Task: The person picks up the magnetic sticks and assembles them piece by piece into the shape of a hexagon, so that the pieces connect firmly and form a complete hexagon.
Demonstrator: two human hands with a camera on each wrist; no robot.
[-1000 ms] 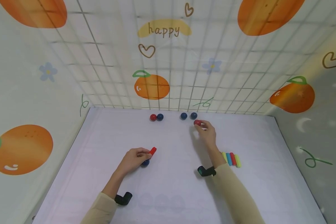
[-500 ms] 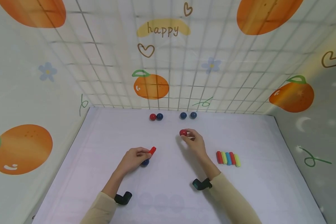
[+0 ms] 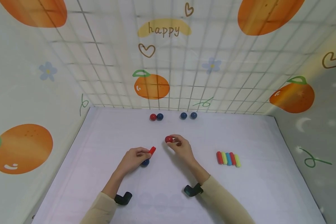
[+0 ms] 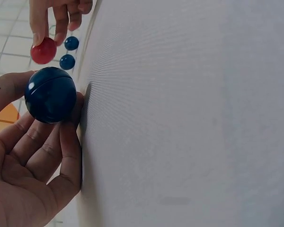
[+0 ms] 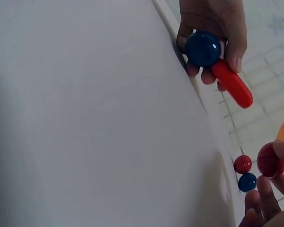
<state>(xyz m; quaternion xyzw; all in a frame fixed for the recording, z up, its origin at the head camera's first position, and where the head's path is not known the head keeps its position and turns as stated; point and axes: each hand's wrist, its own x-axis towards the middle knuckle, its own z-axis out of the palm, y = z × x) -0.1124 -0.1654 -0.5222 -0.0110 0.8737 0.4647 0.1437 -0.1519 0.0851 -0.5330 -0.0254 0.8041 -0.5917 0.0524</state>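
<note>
My left hand (image 3: 133,159) grips a short red stick (image 3: 153,150) with a blue ball (image 3: 145,163) at its near end. In the right wrist view the red stick (image 5: 233,85) sticks out past the thumb, joined to the blue ball (image 5: 203,49). The left wrist view shows that blue ball (image 4: 50,94) large between the fingers, hiding the stick. My right hand (image 3: 184,151) pinches a red ball (image 3: 169,139) between thumb and fingers, above the white table, to the right of the stick's free end and a little farther back.
At the back edge a red ball (image 3: 153,117) touches a blue ball (image 3: 160,117). Two more blue balls, one (image 3: 183,115) left of the other (image 3: 193,115), stand to their right. Several coloured sticks (image 3: 228,159) lie side by side at the right. A patterned curtain (image 3: 179,62) closes the back.
My right hand has carried the red ball from near the back blue balls leftward and toward me, closer to the red stick. The left hand has stayed in place.
</note>
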